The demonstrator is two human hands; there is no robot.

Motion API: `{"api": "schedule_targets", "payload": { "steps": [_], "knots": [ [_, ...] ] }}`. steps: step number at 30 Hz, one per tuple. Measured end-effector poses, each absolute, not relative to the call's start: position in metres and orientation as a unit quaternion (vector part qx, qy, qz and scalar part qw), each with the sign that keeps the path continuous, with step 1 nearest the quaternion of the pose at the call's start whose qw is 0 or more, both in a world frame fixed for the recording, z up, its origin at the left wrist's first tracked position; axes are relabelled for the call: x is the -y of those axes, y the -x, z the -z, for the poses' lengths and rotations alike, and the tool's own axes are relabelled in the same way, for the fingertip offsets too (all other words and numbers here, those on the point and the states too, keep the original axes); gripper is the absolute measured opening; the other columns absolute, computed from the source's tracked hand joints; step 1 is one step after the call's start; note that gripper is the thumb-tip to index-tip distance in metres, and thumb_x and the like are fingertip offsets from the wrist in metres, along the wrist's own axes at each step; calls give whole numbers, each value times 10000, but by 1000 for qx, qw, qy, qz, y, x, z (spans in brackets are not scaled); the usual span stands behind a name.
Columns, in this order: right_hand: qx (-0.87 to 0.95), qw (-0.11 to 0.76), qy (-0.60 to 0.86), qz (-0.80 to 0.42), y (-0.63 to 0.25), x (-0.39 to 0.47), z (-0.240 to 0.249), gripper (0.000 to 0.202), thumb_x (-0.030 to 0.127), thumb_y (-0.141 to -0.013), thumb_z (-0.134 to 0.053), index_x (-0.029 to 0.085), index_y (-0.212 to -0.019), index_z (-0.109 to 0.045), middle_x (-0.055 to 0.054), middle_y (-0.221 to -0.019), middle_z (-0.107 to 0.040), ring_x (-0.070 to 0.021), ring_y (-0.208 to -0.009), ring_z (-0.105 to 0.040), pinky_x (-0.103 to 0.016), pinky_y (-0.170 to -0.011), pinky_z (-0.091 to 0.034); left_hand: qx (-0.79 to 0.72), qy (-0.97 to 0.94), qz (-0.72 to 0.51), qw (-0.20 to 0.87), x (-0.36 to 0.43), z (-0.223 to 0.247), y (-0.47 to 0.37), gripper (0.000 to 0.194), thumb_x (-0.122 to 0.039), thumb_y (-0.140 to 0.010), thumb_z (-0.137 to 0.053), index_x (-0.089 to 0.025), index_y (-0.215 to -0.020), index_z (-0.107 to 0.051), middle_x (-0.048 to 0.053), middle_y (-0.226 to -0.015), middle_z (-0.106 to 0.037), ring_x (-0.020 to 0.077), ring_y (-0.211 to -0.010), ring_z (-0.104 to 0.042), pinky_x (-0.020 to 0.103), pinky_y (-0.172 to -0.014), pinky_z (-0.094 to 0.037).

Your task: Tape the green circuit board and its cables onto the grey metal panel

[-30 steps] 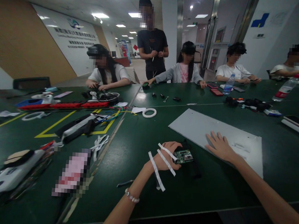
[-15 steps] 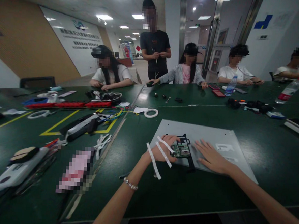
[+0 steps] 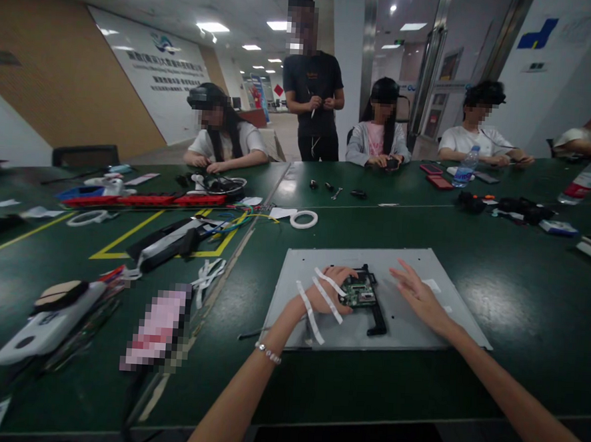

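Note:
A green circuit board is gripped at its left side by my left hand, whose fingers curl over the edge. Around the board is a black plastic frame with a leg reaching toward me. Both are over a flat grey panel on the table. White strips, like pieces of tape, stick to the back of my left hand and wrist. My right hand is open, fingers stretched out, above the panel's right part and apart from the board. A thin dark tool sticks out at the panel's left edge.
A white tape roll lies beyond the panel. Left are a pink pouch-like item, a white device and cables. Small tools, a water bottle and dark parts lie farther off. Several people are across the green table.
The grey panel has slid left and turned, now lying under the board and its frame. My right hand has lifted from flat on the panel. A co-worker across has drawn an arm in.

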State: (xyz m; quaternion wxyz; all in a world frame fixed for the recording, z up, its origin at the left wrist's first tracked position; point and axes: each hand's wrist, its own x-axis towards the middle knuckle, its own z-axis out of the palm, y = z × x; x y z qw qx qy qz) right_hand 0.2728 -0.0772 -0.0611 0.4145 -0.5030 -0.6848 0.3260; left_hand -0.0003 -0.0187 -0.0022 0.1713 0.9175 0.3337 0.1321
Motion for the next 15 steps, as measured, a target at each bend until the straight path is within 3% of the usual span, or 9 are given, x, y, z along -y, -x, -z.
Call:
{"api": "schedule_targets", "payload": {
  "steps": [7, 11, 15],
  "knots": [
    [714, 321, 616, -90, -359, 67, 92, 555, 435, -909, -391, 203, -1413, -364, -98, -1412, -406, -254, -1306, -378, -460, -1113, -280, -318, -916, -134, 203, 6, 12, -16, 897, -341, -571, -789, -238, -1366, -386, 93, -1337, -486, 305, -1184, -461, 431, -1038, -310],
    [695, 315, 645, -54, -375, 67, 109, 581, 448, -913, -372, 139, -1405, -359, -136, -1390, -416, -259, -1286, -400, -439, -1095, -320, -289, -925, -145, 200, 3, 15, -18, 938, -351, -575, -797, -225, -1396, -360, 95, -1346, -479, 296, -1218, -440, 413, -1063, -288],
    [714, 300, 631, -47, -367, 72, 106, 566, 427, -927, -352, 153, -1421, -329, -123, -1407, -399, -250, -1294, -388, -437, -1100, -315, -295, -925, -145, 189, 2, 18, -13, 975, -393, -558, -801, -233, -1406, -348, 113, -1391, -430, 320, -1281, -381, 459, -1080, -262]
  ]
}}
